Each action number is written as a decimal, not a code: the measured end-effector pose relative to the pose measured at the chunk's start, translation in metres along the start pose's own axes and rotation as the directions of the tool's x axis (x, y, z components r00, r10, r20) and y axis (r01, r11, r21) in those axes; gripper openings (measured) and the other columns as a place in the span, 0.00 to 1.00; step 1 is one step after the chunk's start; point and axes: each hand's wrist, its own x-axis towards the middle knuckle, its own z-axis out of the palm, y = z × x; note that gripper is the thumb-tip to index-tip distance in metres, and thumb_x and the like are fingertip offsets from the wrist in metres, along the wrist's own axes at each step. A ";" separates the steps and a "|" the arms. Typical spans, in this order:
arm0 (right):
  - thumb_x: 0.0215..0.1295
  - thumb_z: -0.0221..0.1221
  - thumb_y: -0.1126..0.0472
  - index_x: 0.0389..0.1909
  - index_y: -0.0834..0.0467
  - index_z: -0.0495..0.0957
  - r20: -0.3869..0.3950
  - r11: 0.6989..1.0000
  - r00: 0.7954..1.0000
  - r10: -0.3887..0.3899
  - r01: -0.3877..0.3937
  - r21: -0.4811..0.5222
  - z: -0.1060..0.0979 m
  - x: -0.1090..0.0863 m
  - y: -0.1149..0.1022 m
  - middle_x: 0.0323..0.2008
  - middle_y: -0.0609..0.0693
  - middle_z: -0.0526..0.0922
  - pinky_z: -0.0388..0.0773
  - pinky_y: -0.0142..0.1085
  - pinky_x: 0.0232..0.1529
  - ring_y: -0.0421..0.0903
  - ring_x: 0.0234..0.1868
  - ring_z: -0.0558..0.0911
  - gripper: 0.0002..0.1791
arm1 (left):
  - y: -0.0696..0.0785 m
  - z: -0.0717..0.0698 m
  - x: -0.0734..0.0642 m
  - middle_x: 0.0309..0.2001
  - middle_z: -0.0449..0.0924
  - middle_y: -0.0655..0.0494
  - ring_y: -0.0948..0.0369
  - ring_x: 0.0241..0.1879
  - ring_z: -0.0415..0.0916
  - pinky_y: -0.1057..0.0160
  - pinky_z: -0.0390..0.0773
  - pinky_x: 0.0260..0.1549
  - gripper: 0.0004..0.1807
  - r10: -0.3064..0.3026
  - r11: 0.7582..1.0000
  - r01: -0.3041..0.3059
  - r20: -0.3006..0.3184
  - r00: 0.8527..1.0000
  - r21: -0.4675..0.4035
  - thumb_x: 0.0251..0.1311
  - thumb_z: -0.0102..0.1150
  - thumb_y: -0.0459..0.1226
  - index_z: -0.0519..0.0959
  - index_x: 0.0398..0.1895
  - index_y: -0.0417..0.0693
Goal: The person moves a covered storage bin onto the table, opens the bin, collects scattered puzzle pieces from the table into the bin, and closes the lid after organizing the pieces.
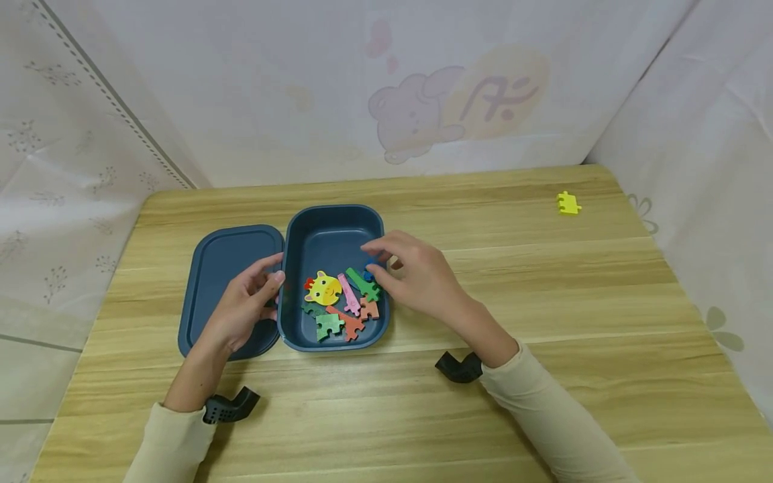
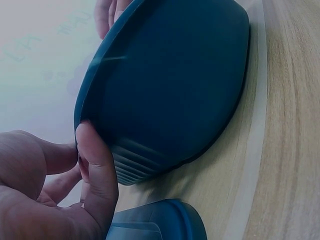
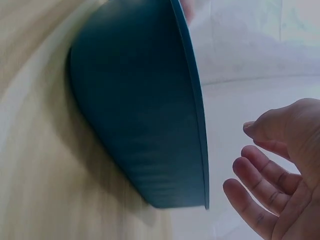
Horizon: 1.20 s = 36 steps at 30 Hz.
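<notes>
A dark blue plastic box (image 1: 334, 243) stands on the table, its near half holding several puzzle pieces. Among them are a yellow giraffe head (image 1: 323, 290), a pink strip (image 1: 349, 295), a green strip (image 1: 364, 285) and an orange-red piece (image 1: 350, 323). My left hand (image 1: 244, 305) pinches the box's left rim between thumb and fingers. Over the right rim hovers my right hand (image 1: 419, 275), thumb and fingertips apart. A blue piece (image 1: 368, 275) shows just below those fingertips, partly hidden by them. In the right wrist view the fingers (image 3: 260, 185) are loosely bent beside the box wall.
To the left of the box lies its dark blue lid (image 1: 220, 268), partly under the left forearm and hand. One yellow puzzle piece (image 1: 568, 203) rests at the table's far right corner. Pale patterned cloth (image 1: 272, 87) hangs behind the wooden table (image 1: 513, 261).
</notes>
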 end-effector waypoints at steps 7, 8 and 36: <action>0.71 0.68 0.60 0.60 0.55 0.85 -0.052 0.997 0.997 0.061 -0.063 -0.038 -0.027 0.002 0.014 0.54 0.52 0.88 0.90 0.45 0.47 0.49 0.49 0.88 0.17 | 0.000 0.000 0.000 0.42 0.76 0.64 0.65 0.37 0.74 0.68 0.85 0.28 0.31 0.003 1.000 -0.003 0.005 1.000 0.000 0.83 0.50 0.43 0.59 0.84 0.47; 0.71 0.68 0.61 0.60 0.55 0.85 -0.062 0.997 0.996 0.067 -0.069 -0.032 -0.031 0.002 0.016 0.55 0.52 0.88 0.90 0.46 0.47 0.49 0.49 0.89 0.18 | 0.000 0.000 0.000 0.42 0.76 0.64 0.65 0.37 0.74 0.68 0.85 0.28 0.31 0.005 1.000 -0.005 0.005 1.000 0.001 0.83 0.50 0.43 0.59 0.84 0.47; 0.73 0.66 0.61 0.62 0.57 0.84 -0.156 0.983 0.973 0.168 -0.176 -0.042 -0.061 0.002 0.060 0.59 0.56 0.87 0.88 0.55 0.52 0.56 0.53 0.87 0.18 | 0.000 0.000 0.000 0.41 0.76 0.65 0.66 0.37 0.74 0.69 0.85 0.29 0.32 0.001 1.000 -0.001 0.003 1.000 -0.003 0.83 0.50 0.43 0.58 0.84 0.48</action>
